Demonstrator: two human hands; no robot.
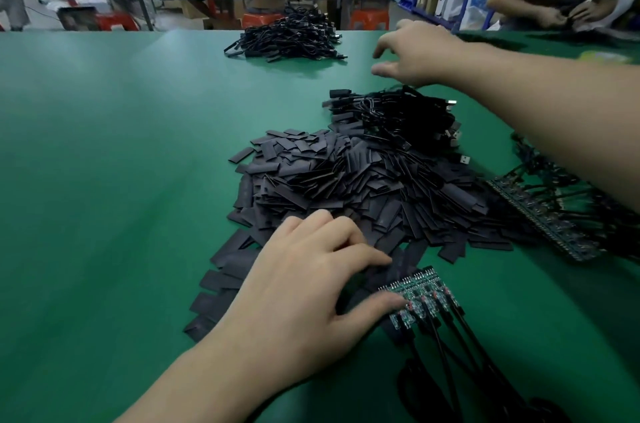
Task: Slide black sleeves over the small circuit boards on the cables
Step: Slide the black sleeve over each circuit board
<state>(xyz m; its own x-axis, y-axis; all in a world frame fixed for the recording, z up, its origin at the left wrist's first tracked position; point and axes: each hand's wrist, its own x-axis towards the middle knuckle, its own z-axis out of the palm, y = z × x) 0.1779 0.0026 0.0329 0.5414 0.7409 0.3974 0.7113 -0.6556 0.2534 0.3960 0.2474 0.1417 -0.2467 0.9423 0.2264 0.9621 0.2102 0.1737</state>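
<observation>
A big heap of flat black sleeves lies in the middle of the green table. My left hand rests on the near edge of the heap with its fingers spread flat, the thumb touching a short strip of small green circuit boards whose black cables run toward me. My right hand hovers with loose, spread fingers and holds nothing, above and just past a pile of sleeved cables with USB plugs.
A second pile of black cables sits at the far edge. A long strip of circuit boards with cables lies at the right under my forearm. Another person's hands work at the far right corner. Behind stand workers, red stools and blue shelves.
</observation>
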